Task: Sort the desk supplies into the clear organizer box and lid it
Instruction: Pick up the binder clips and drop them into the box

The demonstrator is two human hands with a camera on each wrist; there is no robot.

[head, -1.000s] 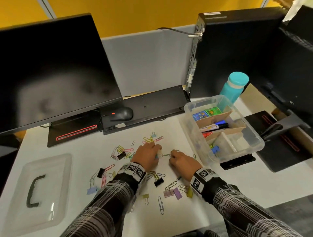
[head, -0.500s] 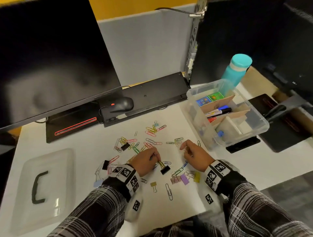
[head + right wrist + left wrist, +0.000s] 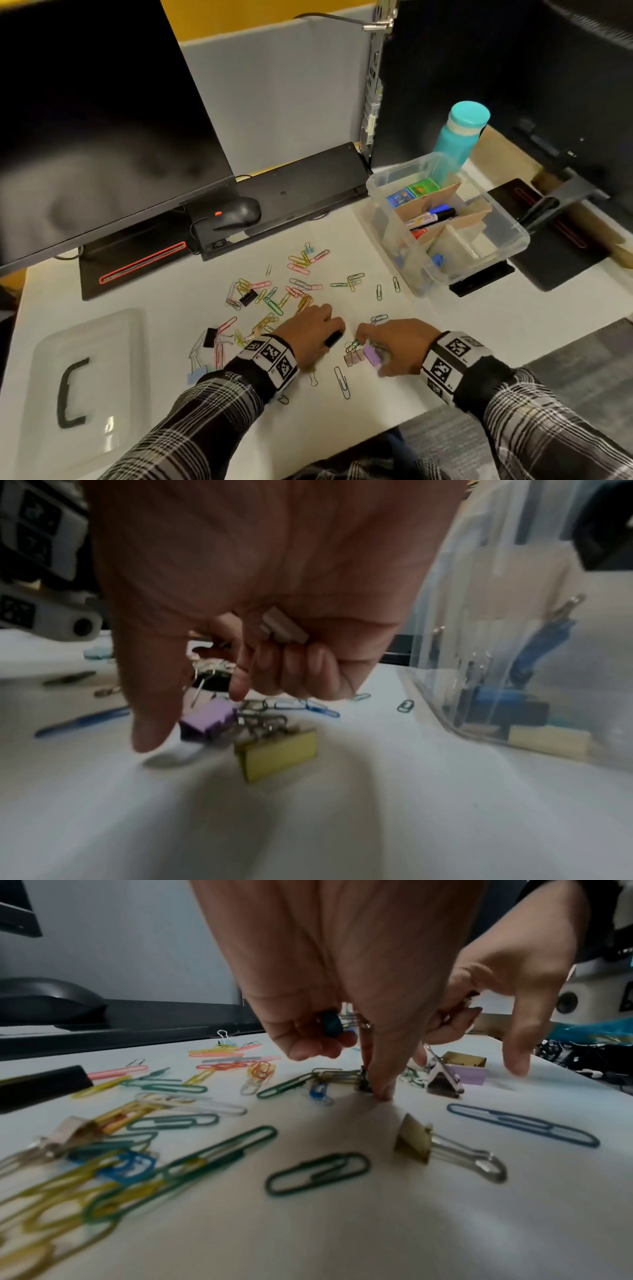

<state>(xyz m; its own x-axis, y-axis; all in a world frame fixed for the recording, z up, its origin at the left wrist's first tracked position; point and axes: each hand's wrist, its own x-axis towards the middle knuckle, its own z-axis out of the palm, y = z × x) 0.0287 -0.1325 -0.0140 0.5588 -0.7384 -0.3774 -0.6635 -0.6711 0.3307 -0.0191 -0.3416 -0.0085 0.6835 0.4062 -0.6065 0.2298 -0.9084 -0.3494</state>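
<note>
White desk [image 3: 394, 394]: both hands gather clips, left hand [image 3: 310, 334] seemingly pinching one.

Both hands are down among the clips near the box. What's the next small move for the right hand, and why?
Probably close the right hand on the purple binder clip by its thumb. It already holds a grey clip in its curled fingers, and the purple and yellow clips lie loose beneath it. The organizer box stands open close on the right, so a fuller handful likely saves a trip.
</note>
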